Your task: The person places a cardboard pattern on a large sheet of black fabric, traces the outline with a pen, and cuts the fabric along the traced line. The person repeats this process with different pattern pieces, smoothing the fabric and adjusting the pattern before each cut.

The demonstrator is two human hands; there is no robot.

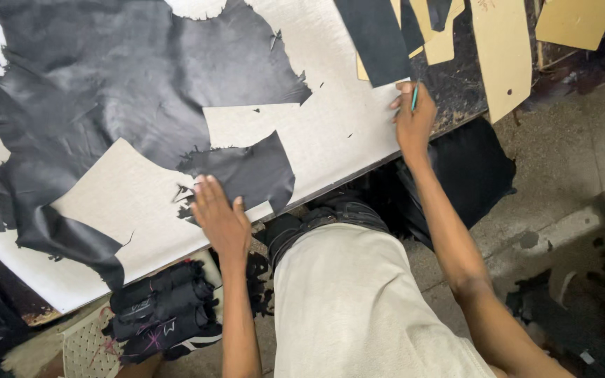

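The left hand (220,218) lies flat, fingers spread, palm down on the lower flap of the black leather hide (127,91), holding nothing. Under its fingertips the hide is matte, faintly creased, ragged at its edges, with clean curved and square cut-outs baring the pale woven-looking tabletop (337,133). Away from this hand the hide spreads wide across the surface. The right hand (413,115) is curled around a slim teal pen (414,96), tip up, resting at the tabletop's near edge. Just above it lies a straight-cut black leather strip (376,38), overlapping stiff tan cardboard patterns (502,49). Below the left hand, under the tabletop, sit rolled black bundles (166,308).
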